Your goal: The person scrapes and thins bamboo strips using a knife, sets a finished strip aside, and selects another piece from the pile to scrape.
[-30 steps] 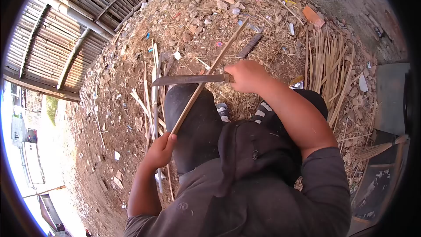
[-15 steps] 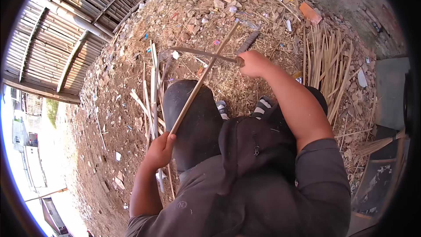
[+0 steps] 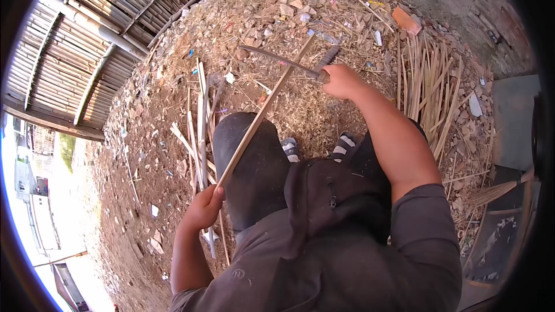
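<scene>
Head view first: which way does the stick point(image 3: 254, 128) lie from the left grip point(image 3: 205, 208)?

Forward and to the right. That grip is closed round the near end, and the long axis slants away from it, passing above the left knee point(image 3: 231, 133).

And the right grip point(image 3: 342, 82)?

Wrapped round the handle of a knife point(image 3: 272, 56). The blade reaches out to the left of that grip, angled a little forward, and crosses the line of the stick steeply.

Which hand is nearer the crossing?

The right, clearly. The crossing is just to the left of the right grip and well apart from the left one, towards the far end of the stick. Whether blade and wood touch there, I can't tell.

So where is the stick, taken from the right grip?

To its left, with the far tip ahead and slightly left, and the rest running back towards the body.

Anything loose about?

Some strips point(image 3: 202, 118) on the ground point(image 3: 144, 156) ahead of the left grip, and a thicker pile point(image 3: 422, 86) out to the right of the right grip.
</scene>
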The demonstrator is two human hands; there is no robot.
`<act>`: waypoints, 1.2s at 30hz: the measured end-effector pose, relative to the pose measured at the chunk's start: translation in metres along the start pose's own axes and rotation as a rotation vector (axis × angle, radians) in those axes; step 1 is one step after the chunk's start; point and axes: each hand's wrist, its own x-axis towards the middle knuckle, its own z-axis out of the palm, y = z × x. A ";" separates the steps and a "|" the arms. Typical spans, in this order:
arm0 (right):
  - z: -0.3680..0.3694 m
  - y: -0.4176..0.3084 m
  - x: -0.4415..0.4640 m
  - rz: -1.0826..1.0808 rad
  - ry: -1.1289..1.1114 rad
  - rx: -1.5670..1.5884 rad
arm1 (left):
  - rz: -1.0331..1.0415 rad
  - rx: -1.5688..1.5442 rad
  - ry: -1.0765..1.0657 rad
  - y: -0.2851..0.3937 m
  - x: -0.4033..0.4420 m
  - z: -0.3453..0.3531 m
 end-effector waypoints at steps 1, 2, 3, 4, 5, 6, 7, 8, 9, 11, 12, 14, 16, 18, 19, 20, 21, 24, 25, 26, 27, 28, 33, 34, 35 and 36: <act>0.002 -0.006 -0.003 -0.076 0.019 -0.017 | -0.035 -0.059 -0.038 -0.002 0.001 -0.003; 0.008 -0.014 -0.009 -0.148 0.039 -0.034 | -0.045 -0.108 -0.067 -0.004 0.003 -0.005; 0.015 -0.023 -0.017 -0.216 0.058 -0.048 | -0.056 -0.155 -0.102 -0.007 0.005 -0.006; 0.018 -0.039 -0.026 -0.270 0.034 -0.163 | -0.071 -0.203 -0.140 -0.010 0.006 -0.007; 0.021 -0.037 -0.026 -0.269 -0.004 -0.140 | -0.069 -0.240 -0.171 -0.013 0.008 -0.009; 0.023 -0.035 -0.022 -0.275 -0.043 -0.121 | -0.066 -0.283 -0.197 -0.014 0.012 -0.010; 0.026 -0.032 -0.019 -0.279 -0.090 -0.101 | -0.070 -0.329 -0.224 -0.015 0.011 -0.009; 0.037 -0.012 -0.001 -0.231 -0.038 0.002 | -0.088 -0.344 -0.226 -0.017 0.013 -0.007; 0.028 -0.015 0.001 -0.204 -0.058 -0.036 | -0.109 -0.350 -0.240 -0.012 0.018 -0.010; 0.018 -0.022 -0.002 -0.148 -0.123 -0.103 | -0.179 -0.371 -0.268 -0.002 0.013 -0.016; 0.025 -0.017 0.000 -0.209 -0.077 -0.118 | -0.193 -0.424 -0.293 -0.008 0.013 -0.016; 0.018 -0.040 -0.019 -0.267 -0.075 -0.197 | -0.160 -0.415 -0.298 -0.011 0.014 -0.017; 0.009 -0.059 -0.036 -0.347 -0.088 -0.304 | -0.115 -0.339 -0.290 -0.009 0.012 -0.017; 0.021 -0.005 -0.010 -0.098 -0.060 -0.100 | -0.098 -0.273 -0.258 -0.013 0.002 -0.009; 0.010 0.014 0.008 0.013 -0.008 -0.008 | -0.055 -0.232 -0.221 -0.009 0.009 -0.012; 0.002 0.016 0.010 -0.002 0.013 -0.013 | -0.112 -0.265 -0.215 -0.007 0.008 -0.014; -0.002 0.015 0.007 -0.012 0.022 -0.016 | -0.132 -0.298 -0.229 -0.008 0.005 -0.014; 0.004 -0.003 -0.008 -0.153 0.069 -0.116 | -0.158 -0.354 -0.288 -0.012 0.010 -0.018; 0.006 -0.017 -0.017 -0.220 0.084 -0.168 | -0.150 -0.362 -0.303 -0.013 0.011 -0.018; 0.005 -0.029 -0.025 -0.261 0.037 -0.225 | -0.145 -0.374 -0.319 -0.015 0.012 -0.018; 0.003 -0.041 -0.031 -0.305 -0.010 -0.285 | -0.138 -0.374 -0.310 -0.015 0.012 -0.018; 0.001 -0.047 -0.034 -0.353 -0.057 -0.347 | -0.129 -0.376 -0.298 -0.014 0.012 -0.019; 0.005 0.021 0.010 -0.062 0.034 -0.045 | -0.156 -0.366 -0.284 -0.018 0.011 -0.019; -0.007 0.004 -0.002 -0.054 0.040 -0.074 | -0.171 -0.395 -0.302 -0.021 0.010 -0.021; -0.013 -0.009 -0.010 -0.046 0.053 -0.101 | -0.180 -0.420 -0.319 -0.023 0.012 -0.023; -0.009 -0.018 -0.014 -0.117 0.069 -0.127 | -0.167 -0.442 -0.326 -0.025 0.014 -0.022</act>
